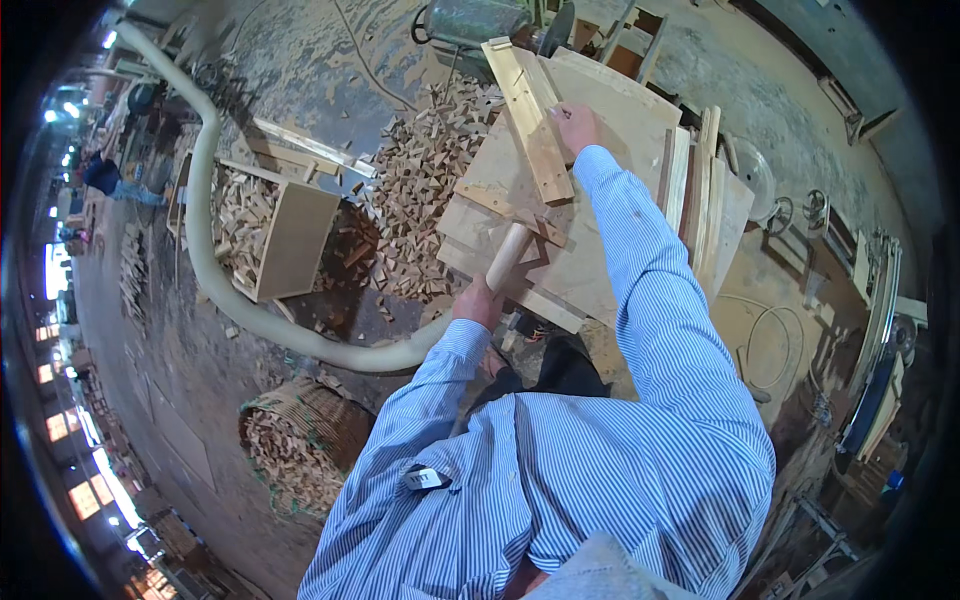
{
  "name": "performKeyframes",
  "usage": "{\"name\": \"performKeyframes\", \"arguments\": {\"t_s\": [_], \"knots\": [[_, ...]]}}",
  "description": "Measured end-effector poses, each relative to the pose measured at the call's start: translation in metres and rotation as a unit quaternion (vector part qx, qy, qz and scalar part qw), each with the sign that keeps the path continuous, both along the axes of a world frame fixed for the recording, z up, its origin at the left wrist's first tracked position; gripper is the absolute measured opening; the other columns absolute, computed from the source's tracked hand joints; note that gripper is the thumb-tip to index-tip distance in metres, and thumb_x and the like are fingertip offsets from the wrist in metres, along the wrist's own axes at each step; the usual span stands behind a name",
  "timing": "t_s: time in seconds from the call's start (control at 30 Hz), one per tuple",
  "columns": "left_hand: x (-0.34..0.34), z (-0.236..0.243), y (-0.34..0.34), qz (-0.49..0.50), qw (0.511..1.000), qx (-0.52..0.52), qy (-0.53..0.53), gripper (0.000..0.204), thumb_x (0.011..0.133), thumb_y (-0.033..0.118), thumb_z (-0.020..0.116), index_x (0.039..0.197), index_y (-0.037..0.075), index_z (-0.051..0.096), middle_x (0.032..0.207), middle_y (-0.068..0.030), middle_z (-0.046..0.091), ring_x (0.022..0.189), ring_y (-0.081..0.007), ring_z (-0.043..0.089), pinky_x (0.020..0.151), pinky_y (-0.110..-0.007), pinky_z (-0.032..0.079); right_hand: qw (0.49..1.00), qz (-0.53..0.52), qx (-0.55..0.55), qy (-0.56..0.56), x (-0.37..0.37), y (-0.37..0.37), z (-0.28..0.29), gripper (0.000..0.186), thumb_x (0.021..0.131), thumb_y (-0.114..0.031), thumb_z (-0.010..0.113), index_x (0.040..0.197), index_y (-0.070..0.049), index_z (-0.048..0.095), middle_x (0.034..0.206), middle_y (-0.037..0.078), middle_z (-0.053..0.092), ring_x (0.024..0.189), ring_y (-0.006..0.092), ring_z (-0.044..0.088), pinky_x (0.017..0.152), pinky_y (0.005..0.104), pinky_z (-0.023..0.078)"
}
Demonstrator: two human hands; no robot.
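Observation:
My left hand (478, 303) is wrapped round the end of a thick pale hose (205, 180). Its pale tube nozzle (508, 256) points at the wooden worktable (610, 240), close to a flat wooden strip (505, 207). Farther off, my right hand (577, 127) is over the table with its fingers curled together, just right of a long light-wood piece (528, 115). Whatever those fingers hold, if anything, is too small to make out.
A heap of wood offcuts (430, 190) covers the floor left of the table. An offcut-filled wooden box (298, 240) and wicker basket (335, 425) stand farther left. Long wood strips (705, 190) lie at the table's right side. A green machine (478, 22) stands beyond.

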State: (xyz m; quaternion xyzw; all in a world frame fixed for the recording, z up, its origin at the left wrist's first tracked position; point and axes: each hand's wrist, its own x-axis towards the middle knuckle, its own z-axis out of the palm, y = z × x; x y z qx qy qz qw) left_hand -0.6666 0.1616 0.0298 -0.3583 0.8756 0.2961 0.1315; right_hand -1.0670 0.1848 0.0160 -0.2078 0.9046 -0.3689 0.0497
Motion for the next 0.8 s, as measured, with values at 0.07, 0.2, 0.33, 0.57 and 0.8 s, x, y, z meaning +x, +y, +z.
{"name": "performKeyframes", "arguments": {"t_s": [0.07,0.2,0.33,0.57,0.8], "knots": [[-0.014,0.0,0.0,-0.003,1.0,-0.01,0.0,0.041,0.09,0.034,0.07,0.107,0.003,0.052,0.093,-0.0267,0.07,0.087,-0.0457,0.069,0.076,-0.054,0.055,1.0,0.007,-0.011,0.0,-0.016,-0.002,-0.001,0.03,0.092,-0.037,0.068,0.107,-0.012,0.075,0.095,0.02,0.072,0.089,0.0388,0.068,0.08,0.0462,0.052],[-0.047,0.002,0.0,-0.001,1.0,-0.019,-0.008,0.042,0.091,0.036,0.068,0.107,0.001,0.052,0.09,-0.0275,0.07,0.085,-0.0464,0.069,0.075,-0.054,0.055,1.0,0.002,0.004,-0.009,-0.046,-0.001,-0.002,0.03,0.092,-0.036,0.068,0.11,-0.013,0.076,0.095,0.02,0.072,0.087,0.0381,0.068,0.079,0.0445,0.052],[-0.074,0.003,0.002,-0.01,0.999,-0.031,-0.004,0.043,0.092,0.037,0.068,0.108,0.001,0.051,0.09,-0.0283,0.07,0.084,-0.0473,0.069,0.075,-0.055,0.055,0.999,0.006,-0.029,0.02,-0.069,0.001,0.001,0.027,0.093,-0.034,0.063,0.097,-0.01,0.075,0.092,0.02,0.071,0.088,0.0417,0.066,0.08,0.0506,0.051],[-0.091,0.002,0.002,-0.002,0.999,-0.037,-0.005,0.044,0.091,0.036,0.068,0.109,0.0,0.05,0.094,-0.0305,0.069,0.087,-0.049,0.068,0.077,-0.055,0.055,0.999,0.007,-0.002,0.032,-0.079,0.002,0.003,0.026,0.094,-0.033,0.062,0.102,-0.012,0.076,0.109,0.021,0.07,0.102,0.04,0.065,0.087,0.0508,0.051],[-0.075,0.008,0.004,0.013,0.999,-0.028,-0.027,0.043,0.091,0.033,0.066,0.113,-0.002,0.051,0.098,-0.0314,0.069,0.093,-0.0491,0.068,0.083,-0.057,0.053,0.999,-0.016,0.016,-0.031,-0.052,0.026,0.019,0.032,0.089,-0.034,0.069,0.107,-0.008,0.074,0.107,0.021,0.07,0.103,0.0387,0.065,0.092,0.0478,0.052]]}}
